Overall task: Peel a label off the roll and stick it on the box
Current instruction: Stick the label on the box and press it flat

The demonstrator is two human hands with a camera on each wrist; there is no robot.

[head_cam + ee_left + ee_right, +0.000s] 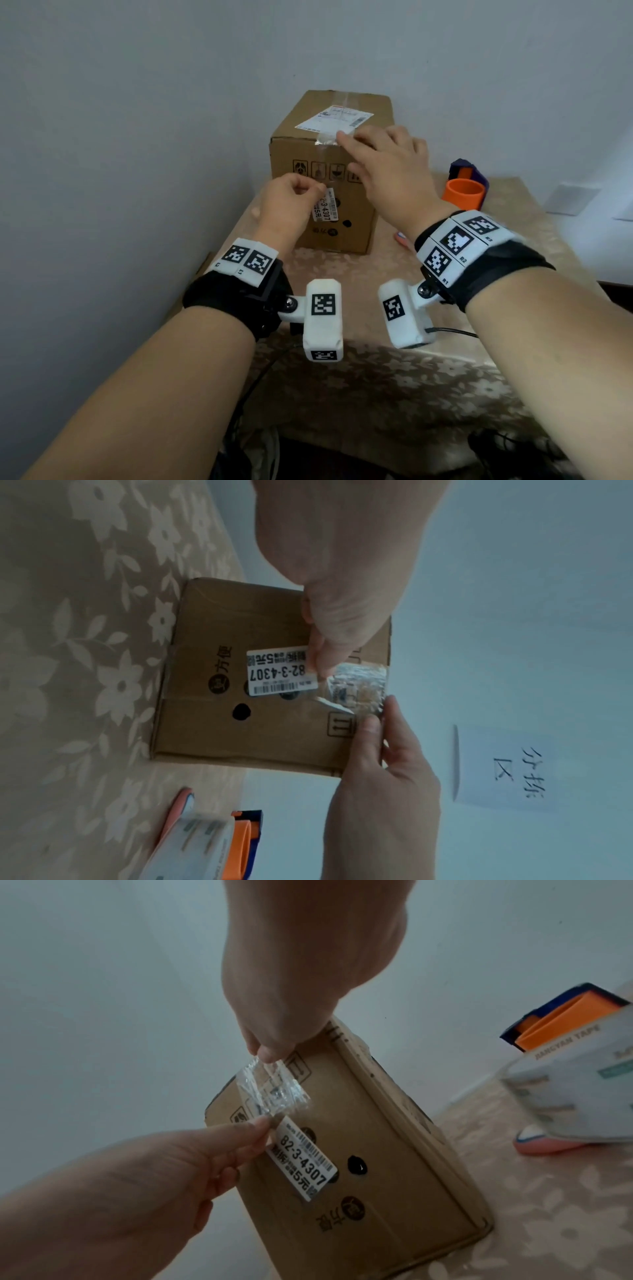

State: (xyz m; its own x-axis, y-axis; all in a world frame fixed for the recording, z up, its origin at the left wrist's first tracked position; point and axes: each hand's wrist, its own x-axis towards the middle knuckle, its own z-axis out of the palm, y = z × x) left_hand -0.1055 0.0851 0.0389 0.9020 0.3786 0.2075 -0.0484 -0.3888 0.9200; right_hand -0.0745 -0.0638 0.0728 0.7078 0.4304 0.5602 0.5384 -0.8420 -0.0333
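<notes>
A brown cardboard box (329,171) stands on the table against the wall, with a shipping sheet on its top. A white label (323,209) printed 82-3-4307 lies against the box's front, also clear in the right wrist view as the label (304,1161). A crinkled strip of clear tape (270,1091) stretches from the label's upper end up to the box's top edge. My left hand (317,187) pinches the strip's lower end by the label. My right hand (342,137) pinches the upper end at the top edge. Whether the label is stuck down is unclear.
A tape dispenser with an orange core (464,197) and a clear roll (575,1096) sits right of the box. A small pink object (503,238) lies near it. The flowered tablecloth (376,377) covers the table. A paper sign (496,767) hangs on the wall.
</notes>
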